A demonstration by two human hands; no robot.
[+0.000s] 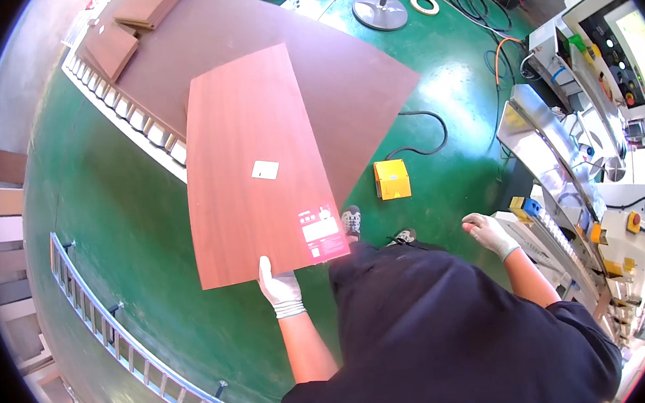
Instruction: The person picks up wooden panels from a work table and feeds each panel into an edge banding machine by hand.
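A reddish-brown wood-grain panel [240,132] slants out in front of me, with a small white label [265,170] near its middle and a pink-and-white sticker [321,232] at its near right corner. My left hand [278,286], in a white glove, is closed on the near edge, thumb on top and the other fingers hidden underneath. Beneath and beyond the panel lies a large brown board [358,83]. My right hand [492,234], also gloved, hangs out to the right near the machine, holding nothing, its fingers loosely bent and slightly apart.
A yellow foot-pedal box [392,179] with a black cable sits on the green floor. To the right stands a machine [557,165] with a control screen. Roller tracks [145,363] curve along the left. More brown panels [106,48] are stacked at the far left.
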